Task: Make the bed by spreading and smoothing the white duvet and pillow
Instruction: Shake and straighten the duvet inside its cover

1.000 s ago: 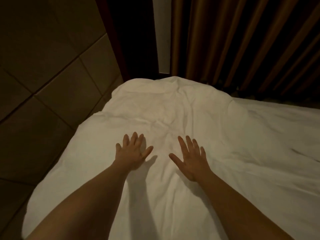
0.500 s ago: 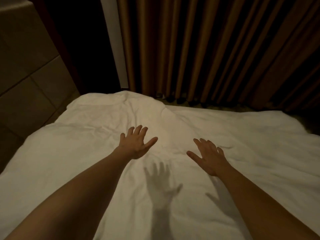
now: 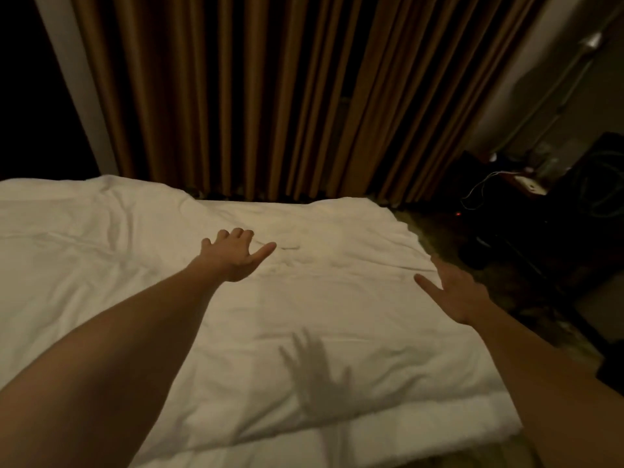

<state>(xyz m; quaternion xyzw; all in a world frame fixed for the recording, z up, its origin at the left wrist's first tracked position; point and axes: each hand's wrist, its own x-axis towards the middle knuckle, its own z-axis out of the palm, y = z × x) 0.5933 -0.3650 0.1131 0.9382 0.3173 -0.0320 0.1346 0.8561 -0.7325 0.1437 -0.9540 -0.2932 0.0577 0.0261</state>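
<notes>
The white duvet point(image 3: 304, 319) covers the bed from the left edge of the view to a corner at the right, with soft wrinkles across it. My left hand point(image 3: 233, 256) is raised over the middle of the duvet with spread fingers, and its shadow falls on the cloth nearer to me. My right hand point(image 3: 452, 292) reaches out flat and open above the duvet's right edge, holding nothing. Whether either palm touches the cloth cannot be told. No pillow shows in view.
Brown pleated curtains point(image 3: 277, 96) hang right behind the bed's far edge. To the right, past the bed, a dark floor strip point(image 3: 479, 288) leads to dark furniture point(image 3: 540, 211) with a white cable and a small red light. A lighter wall rises at the top right.
The view swung right, from the tiled wall to the bed's right corner. Both hands lifted from pressing the duvet and travelled right, the right hand reaching the duvet's right edge.
</notes>
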